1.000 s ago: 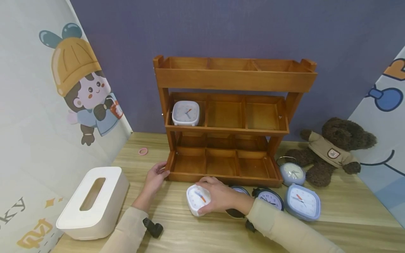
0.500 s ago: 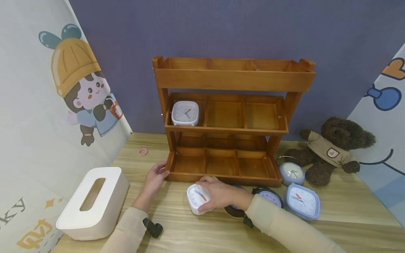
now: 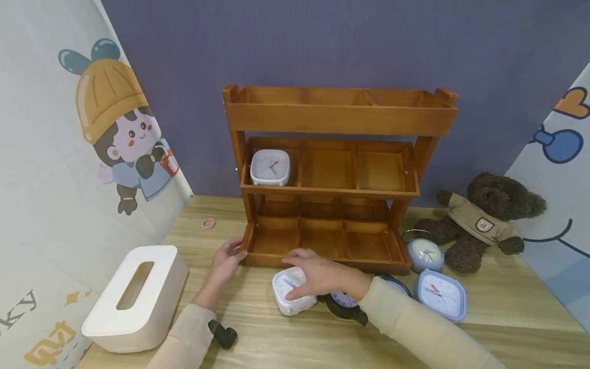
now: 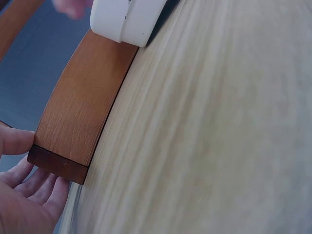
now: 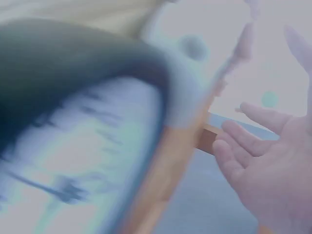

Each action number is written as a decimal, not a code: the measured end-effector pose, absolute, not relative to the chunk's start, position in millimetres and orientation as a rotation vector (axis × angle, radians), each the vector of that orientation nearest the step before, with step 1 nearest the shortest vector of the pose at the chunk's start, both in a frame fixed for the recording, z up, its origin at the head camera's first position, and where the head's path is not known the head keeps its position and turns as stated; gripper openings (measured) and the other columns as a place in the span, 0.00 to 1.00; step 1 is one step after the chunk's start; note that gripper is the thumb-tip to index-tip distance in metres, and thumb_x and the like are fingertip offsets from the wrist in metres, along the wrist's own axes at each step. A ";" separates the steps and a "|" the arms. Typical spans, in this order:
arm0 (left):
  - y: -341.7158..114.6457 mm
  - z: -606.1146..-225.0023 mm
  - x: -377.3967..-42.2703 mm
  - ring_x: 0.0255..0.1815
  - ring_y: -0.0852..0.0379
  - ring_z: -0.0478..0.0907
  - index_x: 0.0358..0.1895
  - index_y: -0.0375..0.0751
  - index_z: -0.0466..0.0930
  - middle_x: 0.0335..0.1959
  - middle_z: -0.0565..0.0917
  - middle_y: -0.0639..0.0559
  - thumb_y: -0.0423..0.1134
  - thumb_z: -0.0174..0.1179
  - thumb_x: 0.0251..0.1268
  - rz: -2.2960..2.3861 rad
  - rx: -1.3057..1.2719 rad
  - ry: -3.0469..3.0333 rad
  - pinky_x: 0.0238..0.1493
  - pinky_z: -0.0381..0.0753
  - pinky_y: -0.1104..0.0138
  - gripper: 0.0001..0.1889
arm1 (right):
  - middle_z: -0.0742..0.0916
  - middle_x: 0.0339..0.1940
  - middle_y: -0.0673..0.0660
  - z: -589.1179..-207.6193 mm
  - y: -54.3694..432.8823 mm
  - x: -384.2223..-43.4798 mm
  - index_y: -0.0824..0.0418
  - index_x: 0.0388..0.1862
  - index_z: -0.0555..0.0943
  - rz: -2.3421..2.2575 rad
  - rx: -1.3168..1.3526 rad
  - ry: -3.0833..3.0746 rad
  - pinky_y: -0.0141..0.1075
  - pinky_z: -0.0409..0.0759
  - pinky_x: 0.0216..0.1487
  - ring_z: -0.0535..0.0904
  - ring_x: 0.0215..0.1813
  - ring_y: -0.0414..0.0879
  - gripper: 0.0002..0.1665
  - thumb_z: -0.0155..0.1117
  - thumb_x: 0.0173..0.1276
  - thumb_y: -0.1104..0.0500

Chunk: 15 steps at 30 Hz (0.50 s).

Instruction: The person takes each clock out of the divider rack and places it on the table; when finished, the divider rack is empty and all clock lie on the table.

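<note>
In the head view, a white square alarm clock [image 3: 282, 287] stands on the table before the wooden shelf [image 3: 343, 120]. Over it reaches my right hand [image 3: 322, 275], thumb across the face and the other fingers beyond its top. The right wrist view shows those fingers straight and spread, not closed around the clock. My left hand [image 3: 226, 260] grips the shelf's lower left corner; in the left wrist view its thumb lies on one side and its fingers are bent around the other. Another white alarm clock [image 3: 270, 168] sits in the middle tier's left compartment.
A black round clock [image 3: 343, 301], another dark one [image 3: 396, 283] partly hidden by my sleeve, a blue square clock [image 3: 441, 295] and a round blue-grey one [image 3: 426, 254] lie rightward. Also there: teddy bear [image 3: 479, 223], tissue box [image 3: 138, 302], pink ring [image 3: 208, 223].
My right hand's fingers have moved off the white clock, which now shows more of its right side. More of the black clock shows beneath my right wrist. The left hand keeps its place.
</note>
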<state>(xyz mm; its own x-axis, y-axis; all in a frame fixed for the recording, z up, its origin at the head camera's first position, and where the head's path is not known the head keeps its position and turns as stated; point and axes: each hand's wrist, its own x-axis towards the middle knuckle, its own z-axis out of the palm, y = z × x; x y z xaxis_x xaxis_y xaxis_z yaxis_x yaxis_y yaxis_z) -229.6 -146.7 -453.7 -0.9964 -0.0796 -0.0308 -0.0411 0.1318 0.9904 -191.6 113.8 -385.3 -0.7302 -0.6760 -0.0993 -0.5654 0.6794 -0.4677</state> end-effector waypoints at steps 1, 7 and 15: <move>-146.6 -453.5 -229.2 0.65 0.36 0.67 0.65 0.26 0.67 0.64 0.70 0.29 0.25 0.55 0.66 -2.044 0.122 -2.343 0.63 0.69 0.50 0.24 | 0.67 0.71 0.56 -378.9 112.5 -193.1 0.59 0.72 0.67 -0.605 -1.004 2.645 0.50 0.69 0.64 0.62 0.70 0.53 0.49 0.71 0.58 0.37; -146.3 -453.7 -229.2 0.65 0.37 0.67 0.65 0.26 0.67 0.65 0.70 0.30 0.25 0.55 0.66 -2.034 0.121 -2.345 0.62 0.69 0.51 0.24 | 0.71 0.68 0.56 -332.4 104.3 -207.7 0.58 0.70 0.70 -0.732 -1.067 2.790 0.48 0.68 0.65 0.65 0.69 0.52 0.43 0.71 0.60 0.42; -145.5 -452.5 -228.2 0.63 0.36 0.69 0.64 0.24 0.67 0.63 0.71 0.28 0.25 0.54 0.67 -2.013 0.107 -2.342 0.56 0.74 0.60 0.23 | 0.69 0.70 0.57 -284.8 91.2 -236.3 0.57 0.71 0.68 -0.847 -1.036 2.942 0.45 0.63 0.69 0.63 0.70 0.51 0.42 0.71 0.62 0.44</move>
<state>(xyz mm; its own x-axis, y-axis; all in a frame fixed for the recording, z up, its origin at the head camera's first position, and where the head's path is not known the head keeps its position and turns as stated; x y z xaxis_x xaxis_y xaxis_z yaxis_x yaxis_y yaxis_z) -228.2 -145.5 -452.5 -0.9963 -0.0861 -0.0061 -0.0190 0.1493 0.9886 -236.3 91.2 -284.8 -0.7908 -0.5587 0.2499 -0.6061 0.6578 -0.4472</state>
